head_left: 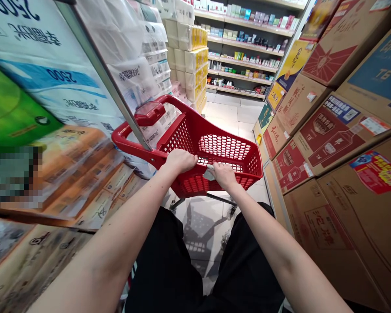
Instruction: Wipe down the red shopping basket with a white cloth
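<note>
A red plastic shopping cart [228, 143] with perforated walls stands sideways in front of my legs. Its handle [124, 134] points to the left. My left hand [181, 160] is closed over the near rim of the basket, close to the handle end. Further right along the same rim, my right hand [224, 174] pinches a crumpled whitish wipe or cloth [210, 173] against the cart. The fingertips of both hands are partly hidden. Through the holes, the visible part of the basket shows no goods.
Stacked cardboard cartons [326, 134] line the right side. Wrapped tissue packs [127, 78] are piled on the left, beside a slanting metal pole [107, 78]. Shelves of small boxed goods [247, 43] stand at the back, past a tiled aisle floor [228, 112].
</note>
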`<state>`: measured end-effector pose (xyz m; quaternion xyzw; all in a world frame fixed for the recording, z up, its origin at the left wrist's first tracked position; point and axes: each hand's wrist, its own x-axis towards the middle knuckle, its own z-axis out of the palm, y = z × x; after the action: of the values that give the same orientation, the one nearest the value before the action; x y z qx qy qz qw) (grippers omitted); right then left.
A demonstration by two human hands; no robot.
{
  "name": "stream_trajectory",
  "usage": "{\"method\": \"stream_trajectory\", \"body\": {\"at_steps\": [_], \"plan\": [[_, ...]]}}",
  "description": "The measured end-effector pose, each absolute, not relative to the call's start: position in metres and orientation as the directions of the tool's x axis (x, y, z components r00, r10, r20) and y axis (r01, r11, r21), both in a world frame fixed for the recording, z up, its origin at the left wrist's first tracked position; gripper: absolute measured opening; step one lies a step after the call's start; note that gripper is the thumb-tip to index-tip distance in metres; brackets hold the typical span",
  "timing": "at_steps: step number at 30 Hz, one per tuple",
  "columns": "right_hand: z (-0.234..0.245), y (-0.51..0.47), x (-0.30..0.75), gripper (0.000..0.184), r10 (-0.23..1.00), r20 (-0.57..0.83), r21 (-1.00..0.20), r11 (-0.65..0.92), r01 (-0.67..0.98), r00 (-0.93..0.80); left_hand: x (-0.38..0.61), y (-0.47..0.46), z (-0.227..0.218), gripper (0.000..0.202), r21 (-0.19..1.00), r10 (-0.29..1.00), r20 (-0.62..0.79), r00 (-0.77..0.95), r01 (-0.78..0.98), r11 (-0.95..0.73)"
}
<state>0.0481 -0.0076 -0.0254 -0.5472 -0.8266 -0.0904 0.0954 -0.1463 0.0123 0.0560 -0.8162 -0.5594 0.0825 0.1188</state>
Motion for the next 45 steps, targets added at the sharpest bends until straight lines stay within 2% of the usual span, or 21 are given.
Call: {"method": "stream_trajectory", "body": {"at_steps": [4, 7, 16, 23, 30, 35, 41, 45], "plan": [[-0.019, 0.000, 0.008, 0.054, 0.876, 0.283, -0.012, 0.410, 0.912, -0.391, -0.147, 0.013, 0.053, 0.058, -0.273, 0.921, 0.025, 0.388, 0.889, -0.368], [-0.017, 0.000, 0.009, 0.053, 0.875, 0.272, -0.004, 0.418, 0.909, -0.401, -0.148, 0.014, 0.053, 0.060, -0.270, 0.925, 0.031, 0.379, 0.894, -0.357], [-0.030, -0.011, 0.112, 0.046, 0.911, 0.230, 0.120, 0.323, 0.939, -0.343, -0.142, 0.013, 0.056, 0.063, -0.239, 0.935, 0.008, 0.354, 0.909, -0.342], [-0.038, -0.016, 0.164, 0.045, 0.928, 0.263, 0.153, 0.231, 0.961, -0.265, -0.136, 0.012, 0.055, 0.063, -0.225, 0.941, 0.025, 0.337, 0.919, -0.323], [-0.035, -0.006, 0.124, 0.045, 0.935, 0.194, 0.140, 0.273, 0.952, -0.296, -0.132, 0.012, 0.052, 0.063, -0.240, 0.943, 0.050, 0.330, 0.920, -0.309], [-0.025, -0.002, 0.072, 0.043, 0.907, 0.213, 0.087, 0.353, 0.931, -0.364, -0.130, 0.009, 0.053, 0.062, -0.242, 0.940, 0.060, 0.335, 0.919, -0.312], [-0.010, -0.003, 0.063, 0.045, 0.904, 0.147, 0.045, 0.399, 0.916, -0.401, -0.132, 0.010, 0.053, 0.059, -0.252, 0.939, 0.053, 0.340, 0.914, -0.317], [-0.014, -0.006, 0.061, 0.047, 0.924, 0.197, 0.052, 0.324, 0.945, -0.328, -0.130, 0.010, 0.052, 0.060, -0.241, 0.941, 0.075, 0.330, 0.922, -0.304]]}}
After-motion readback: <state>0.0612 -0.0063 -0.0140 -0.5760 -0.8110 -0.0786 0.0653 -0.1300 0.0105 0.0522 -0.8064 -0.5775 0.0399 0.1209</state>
